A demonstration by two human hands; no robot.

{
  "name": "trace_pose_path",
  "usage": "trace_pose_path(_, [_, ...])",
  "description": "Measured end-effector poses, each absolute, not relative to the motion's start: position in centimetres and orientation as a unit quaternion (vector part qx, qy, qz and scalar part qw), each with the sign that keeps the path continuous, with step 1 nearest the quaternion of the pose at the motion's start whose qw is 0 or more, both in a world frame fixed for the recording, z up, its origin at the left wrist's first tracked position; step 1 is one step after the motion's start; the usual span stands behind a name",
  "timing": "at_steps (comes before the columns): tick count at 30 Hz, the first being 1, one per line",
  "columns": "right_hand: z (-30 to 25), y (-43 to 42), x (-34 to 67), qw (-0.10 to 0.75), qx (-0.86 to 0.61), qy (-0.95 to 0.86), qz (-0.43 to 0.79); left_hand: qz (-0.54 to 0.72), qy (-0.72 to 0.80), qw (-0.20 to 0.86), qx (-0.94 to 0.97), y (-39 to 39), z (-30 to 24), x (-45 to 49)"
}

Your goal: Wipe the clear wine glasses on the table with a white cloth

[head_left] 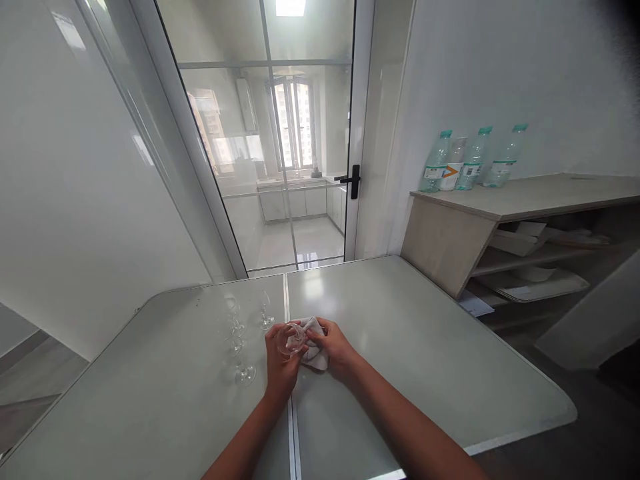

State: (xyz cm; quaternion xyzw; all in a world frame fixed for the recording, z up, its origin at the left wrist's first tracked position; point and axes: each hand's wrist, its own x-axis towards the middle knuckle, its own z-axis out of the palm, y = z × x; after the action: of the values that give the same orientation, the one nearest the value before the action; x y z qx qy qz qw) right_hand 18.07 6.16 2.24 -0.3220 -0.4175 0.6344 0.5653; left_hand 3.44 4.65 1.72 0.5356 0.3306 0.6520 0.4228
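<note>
Left hand: the left hand (280, 363) is curled closed around a small clear stemmed glass (290, 339), fingers wrapped on its bowl, the open rim tipped toward the camera.
Right hand: the right hand (334, 347) is closed on a crumpled light grey cloth (315, 347), pressing it against the side of the glass.
Where the glass is: held just above the pale grey glossy tabletop (400, 333), over the centre seam that splits the table in two.
Other glasses: a few more clear stemmed glasses (239, 340) stand upright in a loose cluster just left of the left hand, apart from it; the nearest one stands beside the wrist.
Edges: the table's far edge runs close behind the hands; its rounded right corner is well apart from them.
Open room: bare tabletop lies to the right of the right hand and in front of both forearms.
Beyond the table: a glass door with a black handle (353, 180); a wooden shelf unit (500, 213) bearing clear plastic water bottles with green caps (470, 160).
</note>
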Motion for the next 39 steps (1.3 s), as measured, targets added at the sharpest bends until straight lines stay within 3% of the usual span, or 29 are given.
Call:
trace_pose_path(5, [2.3,6.5,19.4,0.564,-0.382,-0.416,0.602,0.616,0.319,0.400,0.598,4.5,0.8,3.3])
trace_pose_path(11, [3.6,6.4,20.8,0.631,-0.376,-0.437,0.519,0.601,0.356,0.324,0.638,4.6,1.3,2.4])
trace_pose_path(16, [3.9,5.4,20.8,0.514,-0.323,-0.616,0.501,0.566,0.405,0.220,0.683,4.9,1.2,1.9])
trace_pose_path(26, [2.2,5.2,20.2,0.362,-0.402,-0.817,0.200,0.536,0.348,0.227,0.735,4.1,1.0,2.6])
trace_pose_path(33, [1.9,7.1,23.4,0.292,-0.620,-0.723,0.087,0.533,0.400,0.122,0.736,2.9,4.2,3.7])
trace_pose_path(39, [1.4,8.5,27.0,0.247,-0.779,-0.566,0.106,0.539,0.430,0.036,0.723,0.3,7.5,1.7])
